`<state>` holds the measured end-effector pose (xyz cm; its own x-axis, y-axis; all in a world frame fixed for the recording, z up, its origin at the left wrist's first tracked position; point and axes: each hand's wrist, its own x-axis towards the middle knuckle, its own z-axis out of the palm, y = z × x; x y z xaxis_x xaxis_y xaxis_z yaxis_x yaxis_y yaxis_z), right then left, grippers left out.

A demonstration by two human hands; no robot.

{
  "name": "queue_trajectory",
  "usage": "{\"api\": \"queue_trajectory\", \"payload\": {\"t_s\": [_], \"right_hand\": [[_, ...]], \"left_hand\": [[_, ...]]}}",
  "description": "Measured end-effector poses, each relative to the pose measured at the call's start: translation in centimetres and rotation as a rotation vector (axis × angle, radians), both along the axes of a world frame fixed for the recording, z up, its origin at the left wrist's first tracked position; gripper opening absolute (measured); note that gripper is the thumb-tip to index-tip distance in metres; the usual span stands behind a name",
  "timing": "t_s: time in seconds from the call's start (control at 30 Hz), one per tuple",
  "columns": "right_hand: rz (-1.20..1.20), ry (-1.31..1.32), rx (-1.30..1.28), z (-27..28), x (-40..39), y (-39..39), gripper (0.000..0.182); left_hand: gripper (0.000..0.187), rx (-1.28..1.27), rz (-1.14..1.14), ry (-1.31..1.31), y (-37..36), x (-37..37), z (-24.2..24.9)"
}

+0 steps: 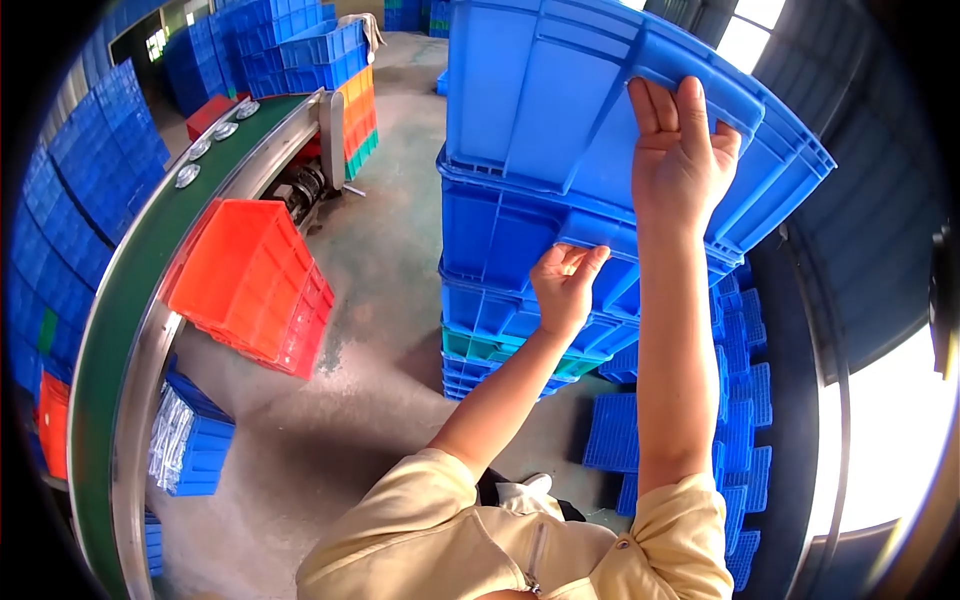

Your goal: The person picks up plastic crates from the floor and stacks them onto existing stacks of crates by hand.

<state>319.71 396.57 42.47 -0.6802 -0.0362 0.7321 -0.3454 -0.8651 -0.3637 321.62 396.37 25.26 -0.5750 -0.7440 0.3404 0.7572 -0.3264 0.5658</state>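
Note:
A tall stack of blue plastic crates stands in front of me. High up, my right hand [685, 160] has its fingers hooked under the jutting handle lip of the top blue crate [540, 100], palm toward me. Lower down, my left hand [566, 287] is closed with its fingers curled at the lip of the second blue crate [495, 235], thumb along the edge. Both arms are raised and stretched out. Further down the stack a green crate [480, 350] shows between blue ones.
At left curves a green conveyor belt [110, 335] carrying several small silvery items [225, 131]. Red crates [250, 285] are stacked beside it, near a blue crate [205, 450] with clear wrapped contents. More blue crates [735, 400] line the floor at right. Other crate stacks [260, 50] stand behind.

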Motion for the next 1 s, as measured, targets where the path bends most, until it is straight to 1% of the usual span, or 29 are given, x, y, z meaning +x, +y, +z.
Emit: {"api": "queue_trajectory", "payload": {"t_s": [0.07,0.13,0.17,0.2,0.23,0.27,0.3,0.33,0.37,0.4,0.43,0.47,0.6,0.63,0.67,0.73,0.77,0.87,0.9,0.93,0.97,1.0], "right_hand": [[0.02,-0.01,0.044,-0.3,0.4,0.6,0.015],[-0.084,-0.058,0.323,-2.3,1.1,3.5,0.011],[-0.41,0.135,0.365,-4.5,1.7,5.9,0.012],[-0.741,0.335,0.414,-6.9,1.6,8.3,0.013],[-0.975,0.398,0.309,-8.8,0.6,10.6,0.016],[-1.213,0.467,0.202,-10.7,-0.4,12.7,0.018],[-1.232,0.18,0.324,-12.9,-1.3,14.3,0.031],[-1.122,0.077,0.506,-14.7,-2.6,15.4,0.037],[-1.034,-0.016,0.853,-17.9,-4.5,16.9,0.038],[-0.728,-0.146,0.839,-19.8,-5.3,16.6,0.026],[-0.848,-0.079,0.964,-21.2,-6.2,17.7,0.019],[-0.907,-0.024,0.917,-20.4,-6.1,17.2,0.012],[-0.916,-0.041,0.949,-21.4,-7.3,18.2,0.013],[-0.872,-0.081,0.901,-22.2,-7.7,18.1,0.016],[-0.879,-0.083,0.89,-22.3,-7.5,18.1,0.014],[-0.925,-0.066,0.815,-22.7,-7.6,17.8,0.013],[-0.95,-0.023,0.817,-22.8,-7.6,18.0,0.013],[-0.988,-0.022,0.804,-23.1,-7.2,18.1,0.013],[-0.992,-0.026,0.792,-22.9,-6.8,18.1,0.015],[-1.004,0.027,0.812,-24.3,-7.3,18.5,0.018],[-0.953,-0.024,0.844,-25.6,-7.1,18.8,0.019],[-0.914,-0.084,0.878,-26.6,-6.3,19.4,0.021]], "left_hand": [[0.009,0.022,-0.01,0.043,0.1,0.0,-0.1],[0.008,0.005,0.028,0.04,0.0,-0.3,-1.1],[0.008,0.0,0.034,0.05,-0.1,-0.6,-1.6],[0.009,0.051,0.041,0.077,0.0,-0.4,-1.1],[0.011,0.112,0.001,0.097,0.2,-0.2,-0.2],[0.013,0.083,-0.001,0.142,0.1,-0.5,-0.6],[0.013,0.042,0.02,0.161,0.1,-0.5,-0.7],[0.012,0.043,0.013,0.203,0.3,-0.6,-0.6],[0.013,0.037,-0.023,0.217,0.3,-0.8,-0.7],[0.014,0.025,-0.022,0.24,0.5,-0.9,-0.4],[0.015,0.015,-0.024,0.24,0.6,-1.0,-0.4],[0.016,0.01,-0.018,0.242,0.7,-1.2,-0.5],[0.018,-0.001,-0.001,0.266,1.1,-2.4,-1.1],[0.017,-0.008,-0.001,0.269,1.2,-2.6,-1.3],[0.016,-0.021,-0.005,0.271,1.2,-2.8,-1.3],[0.016,-0.026,-0.001,0.275,1.5,-2.7,-1.0],[0.016,-0.042,-0.011,0.28,1.5,-2.7,-1.3],[0.016,-0.085,-0.014,0.266,1.3,-2.2,-1.7],[0.021,-0.09,-0.053,0.256,1.2,-1.7,-1.9],[0.026,-0.096,-0.096,0.244,1.0,-1.1,-2.1],[0.037,-0.175,-0.107,0.241,1.0,-0.1,-2.9],[0.042,-0.188,-0.127,0.185,1.9,1.5,-2.2]]}}
